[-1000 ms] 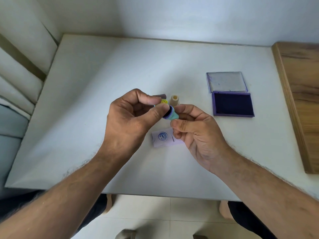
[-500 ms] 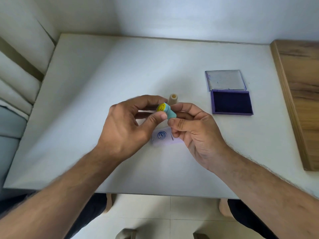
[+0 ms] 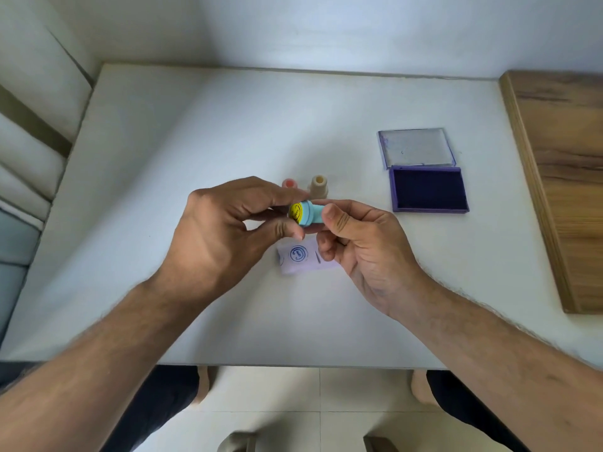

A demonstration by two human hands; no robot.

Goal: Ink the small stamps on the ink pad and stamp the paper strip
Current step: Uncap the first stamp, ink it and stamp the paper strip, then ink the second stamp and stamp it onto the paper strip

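Hands meet above the white table [image 3: 163,197]: the right hand [image 3: 365,252] pinches a teal stamp [image 3: 308,214] with a yellow face, and the left hand [image 3: 225,233] curls thumb and fingers round its face end. Below lies a paper strip [image 3: 301,261] bearing a blue round print, partly hidden by both hands. Behind stand a beige stamp [image 3: 318,186] and a half-hidden reddish stamp [image 3: 288,183]; the open purple ink pad [image 3: 428,188] sits well right.

The cap is back on the teal stamp [image 3: 308,216], hiding its inked face.

Both forearms showing bare and hairy, no sleeves; left hand [image 3: 228,236] and right hand [image 3: 362,249] wearing nothing. Dark trousers showing below.
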